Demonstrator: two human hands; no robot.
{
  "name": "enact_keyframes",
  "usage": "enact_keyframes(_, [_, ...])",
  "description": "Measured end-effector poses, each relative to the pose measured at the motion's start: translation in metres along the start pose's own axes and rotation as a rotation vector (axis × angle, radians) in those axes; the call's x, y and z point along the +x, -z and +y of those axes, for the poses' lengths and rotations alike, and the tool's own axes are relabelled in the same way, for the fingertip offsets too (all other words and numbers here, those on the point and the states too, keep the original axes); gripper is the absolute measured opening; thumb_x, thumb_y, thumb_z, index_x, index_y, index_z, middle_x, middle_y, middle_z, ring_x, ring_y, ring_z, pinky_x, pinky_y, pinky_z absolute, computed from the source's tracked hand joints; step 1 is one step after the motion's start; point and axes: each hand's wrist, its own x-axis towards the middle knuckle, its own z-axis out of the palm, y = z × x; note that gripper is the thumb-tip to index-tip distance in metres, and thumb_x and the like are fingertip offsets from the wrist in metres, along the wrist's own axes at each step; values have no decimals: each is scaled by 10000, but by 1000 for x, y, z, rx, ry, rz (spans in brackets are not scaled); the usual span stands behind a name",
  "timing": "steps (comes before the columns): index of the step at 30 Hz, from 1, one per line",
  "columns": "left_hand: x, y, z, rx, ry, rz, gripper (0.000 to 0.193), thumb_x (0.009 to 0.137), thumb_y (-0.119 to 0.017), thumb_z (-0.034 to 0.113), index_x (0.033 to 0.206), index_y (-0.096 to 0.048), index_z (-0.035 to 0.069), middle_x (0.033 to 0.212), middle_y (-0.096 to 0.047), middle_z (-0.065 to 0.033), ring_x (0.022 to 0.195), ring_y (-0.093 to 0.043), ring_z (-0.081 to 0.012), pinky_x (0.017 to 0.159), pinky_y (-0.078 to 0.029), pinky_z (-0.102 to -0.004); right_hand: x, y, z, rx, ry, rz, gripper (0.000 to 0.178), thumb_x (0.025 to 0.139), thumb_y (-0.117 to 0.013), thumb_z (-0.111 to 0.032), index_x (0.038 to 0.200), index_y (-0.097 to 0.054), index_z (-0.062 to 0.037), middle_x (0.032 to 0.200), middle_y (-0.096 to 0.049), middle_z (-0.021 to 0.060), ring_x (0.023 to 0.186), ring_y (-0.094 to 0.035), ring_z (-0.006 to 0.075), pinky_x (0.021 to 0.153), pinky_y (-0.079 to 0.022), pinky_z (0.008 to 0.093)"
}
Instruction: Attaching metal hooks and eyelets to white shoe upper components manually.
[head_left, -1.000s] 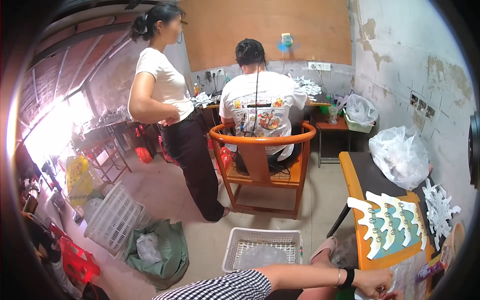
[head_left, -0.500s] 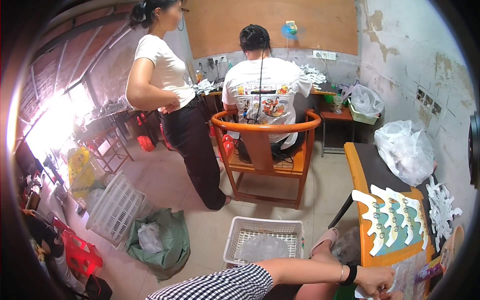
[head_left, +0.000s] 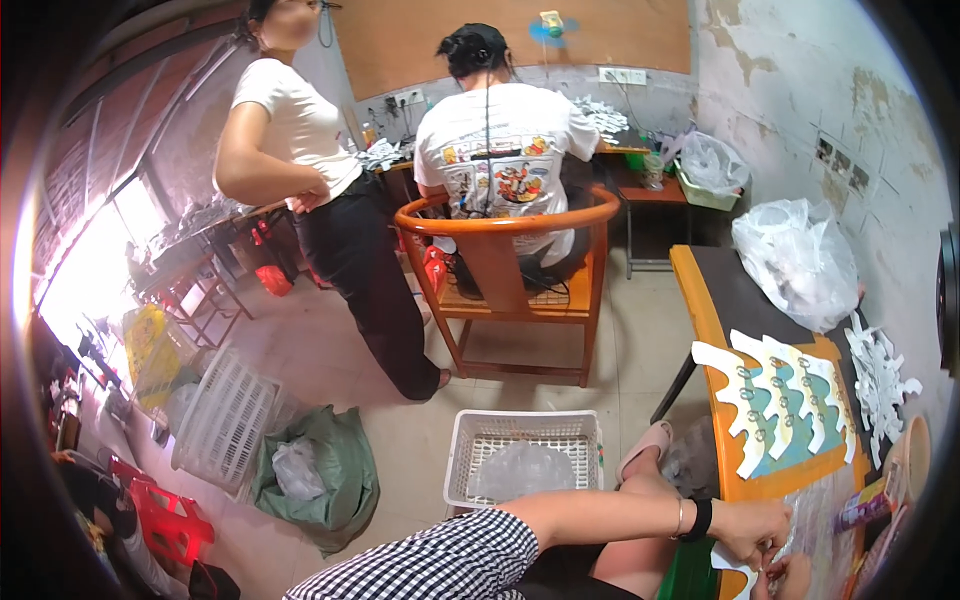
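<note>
My left hand (head_left: 752,530), with a black band on its wrist, reaches to the near end of the table at the lower right, fingers closed in a pinch. Close against it is my right hand (head_left: 786,577), partly cut off by the dark rim, its fingers also closed. Whatever small thing lies between the fingertips is hidden. Below my left hand a white cut-out piece (head_left: 733,566) shows in part. Beyond the hands, several wavy-edged white cut-out pieces (head_left: 742,405) with small rings lie in a row on a blue-green sheet (head_left: 783,452).
A clear plastic bag (head_left: 797,262) sits on the table's far end; white cut-outs (head_left: 880,385) pile along the wall. A purple tube-shaped pack (head_left: 862,506) lies right of my hands. On the floor stand a white basket (head_left: 455,463) and green sack (head_left: 352,490). Two people are ahead, one seated.
My view has tilted slightly, so the room sits higher and further left. More of my right hand now shows beside the left. The standing person's head has turned.
</note>
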Motion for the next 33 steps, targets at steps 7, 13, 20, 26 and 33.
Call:
enact_keyframes(7, [-3,11,15,22,-8,-22,150,662,-855,146,677,-712,108,749,-649,-9,945,-557,-271,829,-450,-393,6,3,-9,45,22,5,166,850,-762,-35,923,-613,-35,815,-591,159,760,-587,367,702,-479,452])
enact_keyframes(13, [-5,14,16,33,-23,-46,159,659,-853,141,707,-707,102,766,-654,-14,962,-566,-274,841,-454,-402,7,2,-8,59,37,-4,163,828,-743,7,919,-616,-36,810,-587,154,759,-591,352,691,-481,440])
enact_keyframes(20, [-6,15,21,56,-32,-109,169,686,-854,145,733,-694,112,804,-659,-24,985,-577,-283,860,-455,-411,-7,-15,6,49,-26,69,238,710,-717,36,843,-541,-52,776,-532,112,747,-554,316,673,-407,417])
enact_keyframes(26, [-10,32,25,131,-98,-122,144,780,-806,146,888,-715,118,886,-642,-62,944,-588,-321,857,-491,-447,2,-13,7,67,73,66,241,798,-766,-50,967,-597,-79,824,-564,119,778,-572,339,694,-435,461])
enact_keyframes(33, [0,43,38,123,72,-181,196,807,-875,193,897,-726,102,1042,-696,-75,1120,-614,-282,940,-496,-406,5,-9,15,88,111,112,238,786,-758,-16,951,-604,-90,805,-591,74,736,-596,288,673,-450,401])
